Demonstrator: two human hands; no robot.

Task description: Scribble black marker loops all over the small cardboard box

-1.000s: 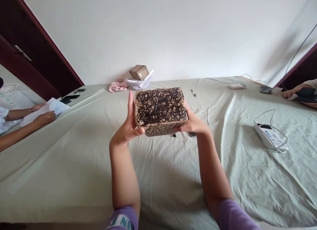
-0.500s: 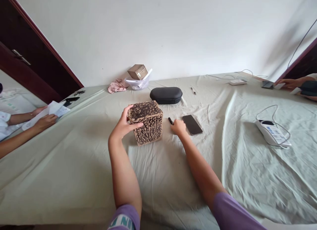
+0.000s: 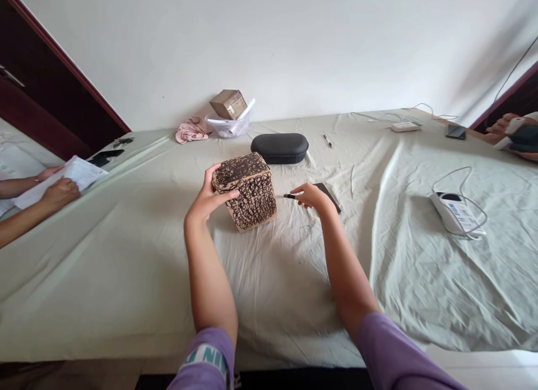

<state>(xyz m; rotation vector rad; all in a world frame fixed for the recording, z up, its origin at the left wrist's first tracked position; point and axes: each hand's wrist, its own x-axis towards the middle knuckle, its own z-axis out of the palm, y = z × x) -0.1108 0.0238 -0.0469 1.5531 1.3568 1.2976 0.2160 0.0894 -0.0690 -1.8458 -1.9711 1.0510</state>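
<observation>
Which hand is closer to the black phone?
Right. The right hand is over the phone, partly covering it. The left hand is farther away, holding the box between itself and the phone.

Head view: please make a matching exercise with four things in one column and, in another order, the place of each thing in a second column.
Things:
1. scribbled box
2. black pen
3. black case
4. small carton

Places:
A. on top of the plastic tub
B. gripped by the left hand
C. on the sheet, beyond the box
D. pinched by the right hand

Pairs: 1-B, 2-D, 3-C, 4-A
</observation>
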